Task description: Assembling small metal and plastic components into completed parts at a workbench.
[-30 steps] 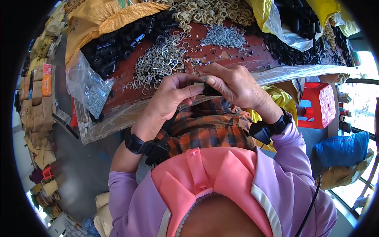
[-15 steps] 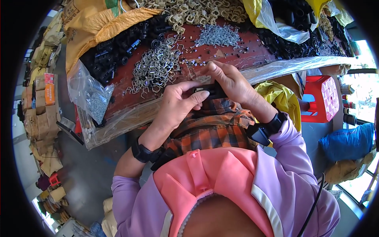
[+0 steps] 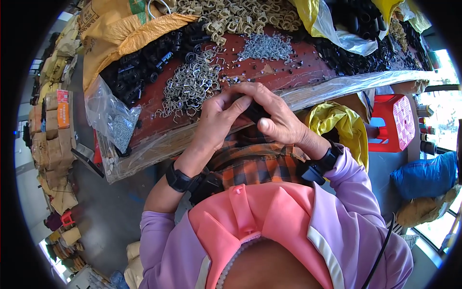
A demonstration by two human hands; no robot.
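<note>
Between my two hands, just off the table's near edge, is a small black plastic part [image 3: 254, 112], mostly covered by fingers. My left hand [image 3: 215, 120] grips its left end, with thumb and fingers closed. Curled over its far side are the fingers of my right hand [image 3: 284, 118], whose thumb sticks out on the near side. Beyond my left hand lies a pile of bent metal clips [image 3: 190, 84] on the red tabletop [image 3: 308, 65]. A heap of small silvery screws or pins [image 3: 265, 46] sits farther back.
Beige plastic clips [image 3: 240, 17] pile up at the back. Black fittings [image 3: 159, 53] spill near an orange woven sack [image 3: 130, 36]. A clear bag [image 3: 122, 127] hangs at the table's left corner. At right are a yellow bag [image 3: 339, 120] and a red stool [image 3: 397, 123].
My right hand has turned and closed over the black part, its fingers now bent across the far side and its thumb lowered. The left hand has shifted slightly; the part is more hidden.
</note>
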